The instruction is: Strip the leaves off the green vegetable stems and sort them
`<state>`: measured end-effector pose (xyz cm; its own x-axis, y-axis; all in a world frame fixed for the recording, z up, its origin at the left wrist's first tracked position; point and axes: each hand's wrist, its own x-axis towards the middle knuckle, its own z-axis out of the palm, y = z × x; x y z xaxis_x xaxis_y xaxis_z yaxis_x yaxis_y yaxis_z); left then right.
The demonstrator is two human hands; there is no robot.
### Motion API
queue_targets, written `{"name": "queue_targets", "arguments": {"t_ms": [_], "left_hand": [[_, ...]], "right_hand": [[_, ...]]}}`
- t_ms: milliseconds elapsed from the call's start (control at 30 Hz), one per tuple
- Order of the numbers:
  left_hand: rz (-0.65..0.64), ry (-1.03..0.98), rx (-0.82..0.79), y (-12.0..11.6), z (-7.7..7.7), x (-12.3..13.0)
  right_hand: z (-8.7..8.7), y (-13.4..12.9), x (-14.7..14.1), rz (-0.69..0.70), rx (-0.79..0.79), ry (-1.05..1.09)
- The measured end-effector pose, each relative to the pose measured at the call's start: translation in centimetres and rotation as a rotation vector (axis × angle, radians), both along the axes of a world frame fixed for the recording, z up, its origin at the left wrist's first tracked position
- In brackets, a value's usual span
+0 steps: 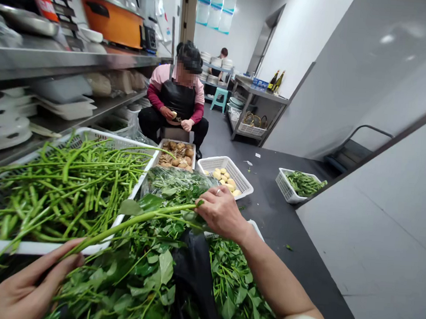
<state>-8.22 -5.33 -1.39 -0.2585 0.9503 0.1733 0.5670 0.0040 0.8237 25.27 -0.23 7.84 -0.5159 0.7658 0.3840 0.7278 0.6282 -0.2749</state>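
Observation:
A long green stem (130, 222) stretches between my two hands, above a heap of leafy greens (151, 282). My left hand (37, 283), at the lower left, pinches its thick end. At the other end, my right hand (219, 211) has its fingers closed on the stem beside a few leaves. Many stripped green stems (82, 183) fill a large white basket (115, 230) on the left. More leafy greens (233, 279) lie below my right forearm, past a strip of black material (194, 276).
A seated person (177, 93) holds a potato behind a crate of unpeeled potatoes (176, 155). Peeled potatoes lie in a white basket (246, 184). Another basket of greens (287, 192) stands on the floor at right. Metal shelves (58, 59) line the left; a second person sits farther back.

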Motion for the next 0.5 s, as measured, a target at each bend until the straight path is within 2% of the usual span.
{"name": "queue_targets", "arguments": {"t_ms": [67, 133, 200, 267, 300, 333, 400, 500], "left_hand": [[0.029, -0.173, -0.028, 0.2, 1.0, 0.9], [-0.007, -0.238, -0.040, 0.3, 2.0, 1.9], [-0.035, -0.233, -0.032, 0.4, 2.6, 2.5], [0.012, -0.209, -0.005, 0.3, 2.8, 2.4], [0.039, -0.189, 0.020, 0.3, 2.8, 2.2], [0.041, -0.159, 0.039, 0.3, 2.9, 1.9], [-0.022, -0.085, 0.069, 0.3, 3.1, 1.5], [-0.168, -0.014, 0.078, 0.6, 4.0, 1.5]], "right_hand": [[-0.9, -0.3, -0.2, 0.094, -0.116, 0.213], [-2.1, -0.1, 0.1, 0.109, -0.283, 0.566], [-3.4, 0.6, 0.9, -0.047, -0.351, 0.969], [-4.3, 1.5, 2.0, -0.272, -0.265, 1.288], [-4.4, 1.9, 2.5, -0.345, -0.229, 1.376], [-4.3, 2.2, 2.8, -0.376, -0.236, 1.404], [-3.6, 2.3, 2.9, -0.311, -0.364, 1.280], [-1.7, 1.9, 1.6, 0.004, -0.617, 0.796]]}}
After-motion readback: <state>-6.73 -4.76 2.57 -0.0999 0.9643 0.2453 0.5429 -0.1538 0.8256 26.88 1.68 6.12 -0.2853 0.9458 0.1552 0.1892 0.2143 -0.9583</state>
